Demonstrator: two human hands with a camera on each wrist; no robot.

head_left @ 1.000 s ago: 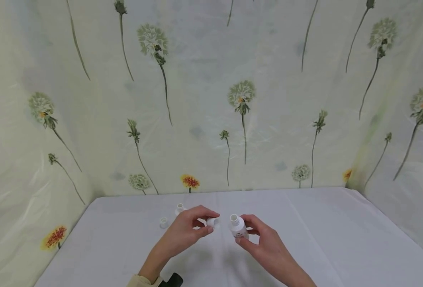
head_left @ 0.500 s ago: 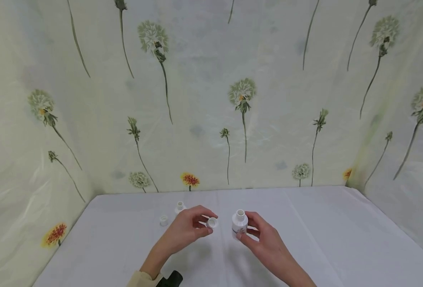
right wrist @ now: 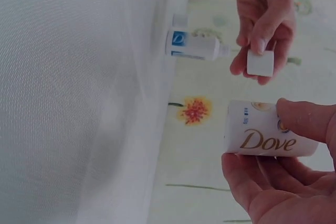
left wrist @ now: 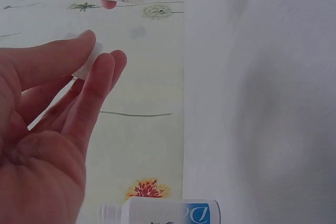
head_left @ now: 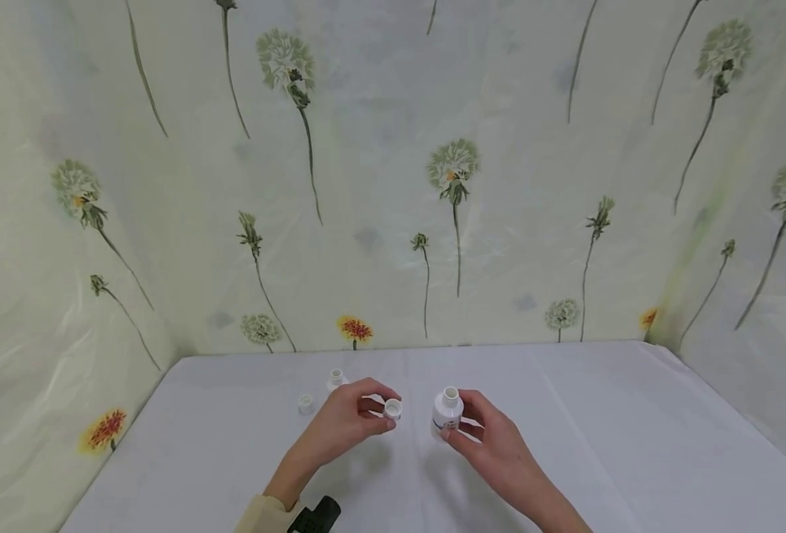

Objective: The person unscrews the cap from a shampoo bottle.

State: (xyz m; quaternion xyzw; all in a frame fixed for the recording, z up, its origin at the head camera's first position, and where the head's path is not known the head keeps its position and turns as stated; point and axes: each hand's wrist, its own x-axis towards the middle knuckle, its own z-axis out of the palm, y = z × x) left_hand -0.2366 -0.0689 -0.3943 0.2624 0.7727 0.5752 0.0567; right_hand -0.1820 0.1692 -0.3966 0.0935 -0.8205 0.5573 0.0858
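Observation:
In the head view my left hand (head_left: 340, 426) pinches a small white screw cap (head_left: 393, 409) between thumb and fingers, its hollow side showing. To its right, my right hand (head_left: 496, 444) grips a small white Dove bottle (head_left: 448, 409), uncapped and nearly upright above the table. A gap separates cap and bottle neck. The right wrist view shows gold "Dove" lettering on this bottle (right wrist: 254, 121), with my thumb on one side and fingers on the other. Behind my left hand stands a second open white bottle (head_left: 336, 379), partly hidden in the head view; its label is blue (right wrist: 179, 38).
Another white cap (head_left: 306, 404) lies on the table, left of the standing bottle. A white cloth covers the table (head_left: 599, 444). Curtains printed with dandelions (head_left: 366, 185) surround its back and sides. A black strap device (head_left: 316, 514) sits on my left wrist.
The right hand has brought its bottle from a leftward tilt to nearly upright. The left hand has turned the cap so its hollow side faces the head camera. The view has tipped down slightly.

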